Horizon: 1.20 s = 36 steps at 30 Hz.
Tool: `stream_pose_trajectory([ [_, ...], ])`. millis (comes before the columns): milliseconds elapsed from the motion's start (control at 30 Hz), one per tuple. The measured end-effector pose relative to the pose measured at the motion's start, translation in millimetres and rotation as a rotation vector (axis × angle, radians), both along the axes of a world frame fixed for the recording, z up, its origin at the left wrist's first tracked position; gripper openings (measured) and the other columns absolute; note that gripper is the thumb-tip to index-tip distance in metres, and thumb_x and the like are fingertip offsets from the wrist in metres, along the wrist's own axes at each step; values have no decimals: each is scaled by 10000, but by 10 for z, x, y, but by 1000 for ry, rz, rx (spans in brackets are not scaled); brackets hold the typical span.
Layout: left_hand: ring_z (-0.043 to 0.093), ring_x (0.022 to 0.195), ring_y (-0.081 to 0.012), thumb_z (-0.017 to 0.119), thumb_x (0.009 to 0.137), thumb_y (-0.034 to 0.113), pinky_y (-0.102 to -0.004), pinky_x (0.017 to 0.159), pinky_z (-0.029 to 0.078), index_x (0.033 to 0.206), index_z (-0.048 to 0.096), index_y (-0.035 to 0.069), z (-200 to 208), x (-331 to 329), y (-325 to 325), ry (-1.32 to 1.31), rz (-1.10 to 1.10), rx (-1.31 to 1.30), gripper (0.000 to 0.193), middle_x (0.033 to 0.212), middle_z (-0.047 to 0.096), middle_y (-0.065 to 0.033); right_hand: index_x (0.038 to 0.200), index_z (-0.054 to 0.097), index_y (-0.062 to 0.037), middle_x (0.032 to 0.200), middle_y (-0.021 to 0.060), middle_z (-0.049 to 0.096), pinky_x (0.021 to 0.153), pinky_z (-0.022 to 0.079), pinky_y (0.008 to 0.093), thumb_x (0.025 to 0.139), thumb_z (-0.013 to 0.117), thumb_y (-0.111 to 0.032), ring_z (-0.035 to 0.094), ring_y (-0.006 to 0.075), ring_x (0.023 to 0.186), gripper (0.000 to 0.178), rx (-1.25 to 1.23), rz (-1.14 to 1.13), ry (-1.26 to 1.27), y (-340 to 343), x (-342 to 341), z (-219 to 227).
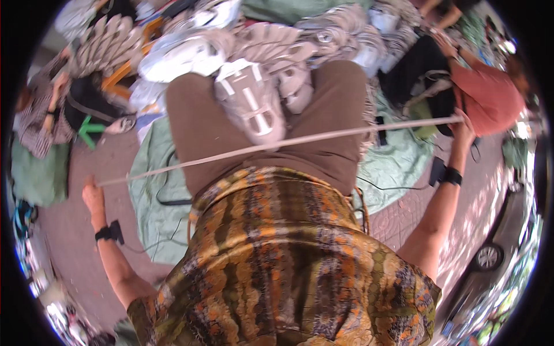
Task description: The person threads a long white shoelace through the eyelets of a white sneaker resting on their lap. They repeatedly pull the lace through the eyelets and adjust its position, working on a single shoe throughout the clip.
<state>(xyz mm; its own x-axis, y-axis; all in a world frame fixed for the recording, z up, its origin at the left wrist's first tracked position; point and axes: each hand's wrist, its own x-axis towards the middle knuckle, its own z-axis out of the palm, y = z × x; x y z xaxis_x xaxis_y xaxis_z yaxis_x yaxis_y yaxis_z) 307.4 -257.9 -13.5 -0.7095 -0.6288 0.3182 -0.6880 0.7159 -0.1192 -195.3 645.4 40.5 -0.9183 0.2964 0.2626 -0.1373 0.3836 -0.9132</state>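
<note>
A long flat pale shoelace (314,139) is stretched taut across my lap, rising toward the right. Its left end is in my closed left hand (93,197), held out wide to the side. My right hand (463,128) grips the other end, far out to the right beside a co-worker in a red top. Between my thighs rests a beige shoe upper (251,102) with white strips on it, its rounded end toward me. The lace passes just over that end. Another beige upper (295,86) lies beside it.
Heaps of nested beige and white shoe uppers (187,55) lie beyond my knees. Green sacking (153,202) spreads under me on the paved ground. Co-workers sit at left and at right (485,95). Cables run from my wrist bands. A parked car (490,256) stands at far right.
</note>
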Motion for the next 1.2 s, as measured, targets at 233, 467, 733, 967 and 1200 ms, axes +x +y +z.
stream_pose_trajectory([
  [233, 579, 976, -383, 544, 744, 19, -448, 838, 471, 1064, 622, 65, -94, -56, 342, -226, -260, 184, 333, 1031, 630, -180, 1191, 527, 16, 1052, 144, 658, 844, 487, 277, 923, 568, -257, 647, 196, 954, 384, -174, 608, -85, -1758, 494, 48],
  [467, 616, 1006, -166, 517, 915, 70, -290, 808, 517, 1197, 556, 62, 380, -1873, 2289, 269, -581, 1173, 284, 1097, 632, -85, 972, 584, -38, 834, 42, 628, 673, 505, 253, 923, 567, -100, 597, 110, 716, 80, -335, 1227, -377, -3761, 927, -485],
  [733, 628, 821, -243, 623, 790, 149, -344, 743, 508, 1317, 404, 30, -259, -2921, 3020, 173, -509, 1166, 583, 970, 621, -145, 864, 621, -59, 698, 14, 580, 569, 419, 257, 846, 583, -74, 531, 101, 638, 44, 6, 1082, -512, -4329, 902, -1345],
  [967, 630, 800, -310, 625, 761, 149, -395, 756, 488, 1347, 361, 35, -424, -3007, 3094, 222, -447, 1102, 653, 816, 627, -135, 881, 600, -43, 808, 184, 628, 702, 474, 440, 811, 583, -71, 605, 383, 795, 77, 439, 1104, 14, -4238, 961, -1212],
  [1200, 617, 745, -258, 667, 731, 96, -369, 731, 490, 1301, 421, 109, -424, -3053, 2876, 204, -488, 1439, 621, 744, 589, -110, 868, 560, -31, 863, 193, 622, 710, 466, 475, 804, 553, -41, 586, 411, 822, 65, 515, 1111, 137, -4257, 953, -1162],
])
